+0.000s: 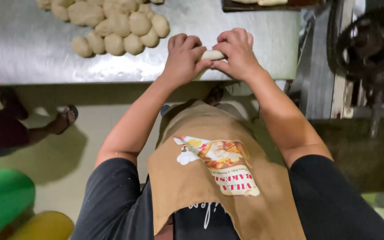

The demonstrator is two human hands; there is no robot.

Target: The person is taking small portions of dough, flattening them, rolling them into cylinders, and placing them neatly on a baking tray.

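Observation:
My left hand (pixel 182 58) and my right hand (pixel 237 52) both grip one pale piece of dough (pixel 211 55) at the near edge of a steel table (pixel 32 49). The fingers of both hands curl over the dough, so only its middle shows between them. A heap of several rounded dough balls (pixel 121 26) lies on the table to the far left of my hands. I wear a tan apron (pixel 210 178) with a printed picture over a dark shirt.
A dark tray (pixel 263 5) with pale dough pieces sits at the table's far right. A dark machine with a wheel (pixel 370 44) stands to the right. Another person's sandalled foot (pixel 65 118) is on the floor at left, near green and yellow rounded objects (pixel 5 200).

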